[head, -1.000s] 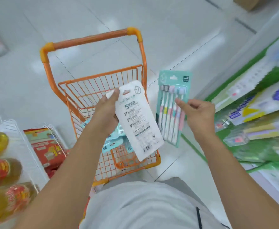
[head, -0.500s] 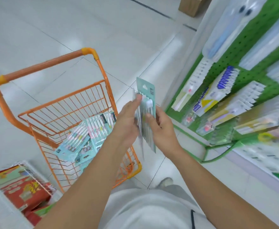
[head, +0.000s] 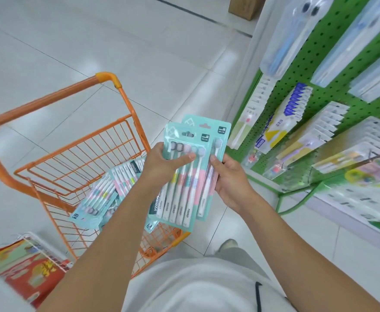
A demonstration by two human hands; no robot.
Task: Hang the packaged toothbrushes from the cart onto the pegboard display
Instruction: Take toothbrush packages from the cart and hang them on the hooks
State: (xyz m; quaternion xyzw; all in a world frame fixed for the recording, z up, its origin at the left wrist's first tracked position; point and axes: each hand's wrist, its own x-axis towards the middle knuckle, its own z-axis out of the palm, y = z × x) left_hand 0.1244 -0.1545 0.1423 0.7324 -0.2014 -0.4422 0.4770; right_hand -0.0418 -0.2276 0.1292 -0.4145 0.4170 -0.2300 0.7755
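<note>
Two teal toothbrush packs are fanned in front of me, faces up. My left hand (head: 164,165) grips the front pack (head: 182,199), thumb across the brush heads. My right hand (head: 229,183) holds the rear pack (head: 216,131) by its right edge. Both overlap above the near right corner of the orange wire cart (head: 76,154), where several more teal packs (head: 103,194) lie in the basket. The green pegboard (head: 333,95) stands to the right, hung with rows of packaged toothbrushes.
A cardboard box (head: 245,5) sits on the floor at the far end of the display. A white wire rack with red packets (head: 27,264) is at lower left. A green hook (head: 297,199) curves out below the pegboard. White tiled floor lies beyond the cart.
One second ago each hand held a pack apart, the left one showing its white back. The hands came together; both packs now face up, overlapped. My view swung right toward the pegboard.
</note>
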